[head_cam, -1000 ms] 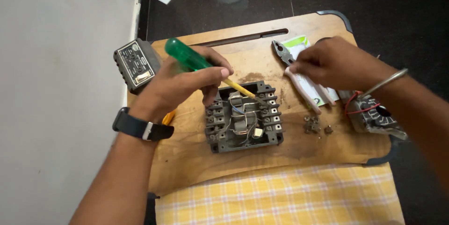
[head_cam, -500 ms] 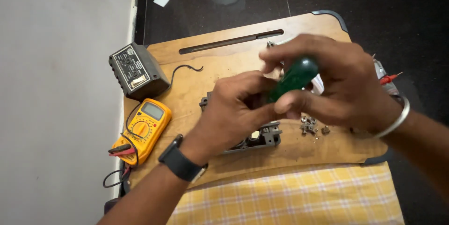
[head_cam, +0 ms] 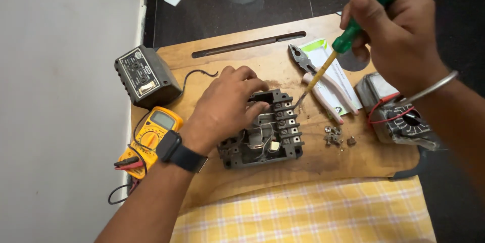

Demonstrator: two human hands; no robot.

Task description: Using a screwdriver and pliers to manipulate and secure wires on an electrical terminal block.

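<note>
The dark terminal block (head_cam: 262,129) sat mid-tabletop (head_cam: 237,182) on the wood, and my left hand (head_cam: 225,106) lay flat over its near-left part, fingers spread, pinning it down. My right hand (head_cam: 391,26) was wrapped tight round the green-handled screwdriver (head_cam: 348,38), whose tip met the block's upper right terminals. Just beyond lay the pliers (head_cam: 321,84), loose screws (head_cam: 336,136) to the right, and a yellow multimeter (head_cam: 151,137) off left by a grey adapter box (head_cam: 146,76).
</note>
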